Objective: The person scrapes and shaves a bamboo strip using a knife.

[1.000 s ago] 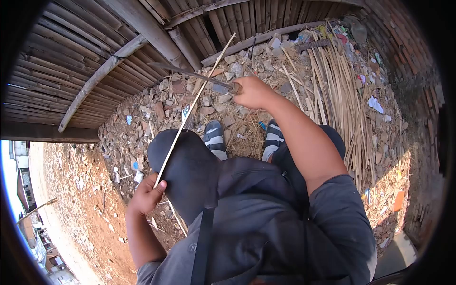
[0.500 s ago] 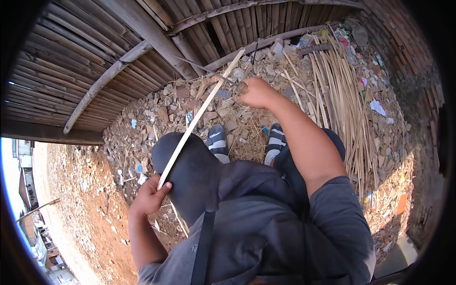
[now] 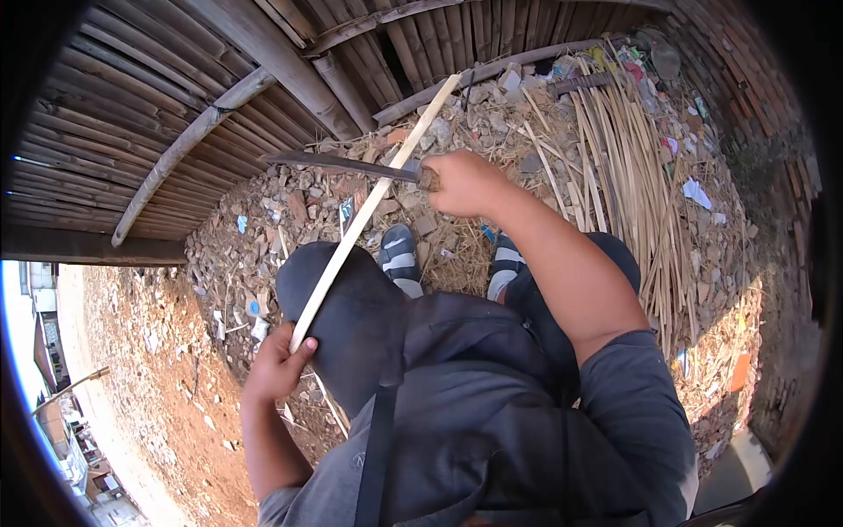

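Observation:
A long pale strip of split bamboo (image 3: 356, 224) slants across my left thigh, its far end up near the bamboo wall. My left hand (image 3: 279, 362) grips its near end between thumb and fingers. My right hand (image 3: 464, 183) is closed round the handle of a machete (image 3: 351, 165), whose dark blade points left and crosses the strip in its upper half. Whether the blade touches the strip I cannot tell.
A bundle of bamboo strips (image 3: 628, 184) lies on the rubble at the right. The bamboo wall (image 3: 149, 114) rises at the upper left, and a brick wall (image 3: 738, 79) stands at the right. My sandalled feet (image 3: 400, 259) are on stony ground.
The machete and my right hand have moved down the strip toward me, and the blade now shows broader. My left hand has stayed at the near end.

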Tool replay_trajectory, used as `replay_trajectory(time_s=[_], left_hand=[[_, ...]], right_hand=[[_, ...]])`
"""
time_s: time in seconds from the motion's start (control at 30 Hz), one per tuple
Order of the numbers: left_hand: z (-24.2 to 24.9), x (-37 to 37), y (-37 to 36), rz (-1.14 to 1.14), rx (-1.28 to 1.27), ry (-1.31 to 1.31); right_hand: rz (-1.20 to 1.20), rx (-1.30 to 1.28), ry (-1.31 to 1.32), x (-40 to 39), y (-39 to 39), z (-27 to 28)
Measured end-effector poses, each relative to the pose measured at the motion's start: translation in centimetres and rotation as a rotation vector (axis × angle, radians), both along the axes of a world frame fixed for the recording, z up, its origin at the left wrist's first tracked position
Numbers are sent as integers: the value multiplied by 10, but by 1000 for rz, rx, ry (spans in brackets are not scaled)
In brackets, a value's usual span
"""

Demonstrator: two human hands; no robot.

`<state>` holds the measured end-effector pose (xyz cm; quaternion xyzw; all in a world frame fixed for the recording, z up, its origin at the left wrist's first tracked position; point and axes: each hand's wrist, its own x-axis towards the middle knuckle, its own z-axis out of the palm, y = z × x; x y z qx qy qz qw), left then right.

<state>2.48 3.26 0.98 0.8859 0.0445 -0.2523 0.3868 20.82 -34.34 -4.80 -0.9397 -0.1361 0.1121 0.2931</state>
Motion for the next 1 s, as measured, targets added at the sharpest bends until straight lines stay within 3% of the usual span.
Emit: replay_trajectory(time_s=[0.1, 0.23, 0.33, 0.47, 0.57, 0.7, 0.9, 1.0], left_hand=[[3, 3, -3, 2, 34, 66], [4, -3, -13, 1, 124, -151], [3, -4, -12, -6, 196, -147], [-4, -4, -10, -15, 154, -173], [0, -2, -17, 12, 143, -156], [10, 0, -15, -18, 205, -117], [-5, 1, -10, 21, 49, -109], [-6, -2, -9, 14, 92, -124]], right_hand=[[0, 15, 89, 10, -7, -5], [-228, 139, 22, 27, -28, -42], [-181, 185, 41, 19, -17, -23], [86, -112, -36, -4, -1, 9], [-112, 262, 255, 24, -15, -31], [-153, 176, 101, 20, -8, -33], [102, 20, -73, -1, -6, -4], [-191, 182, 53, 21, -26, -40]])
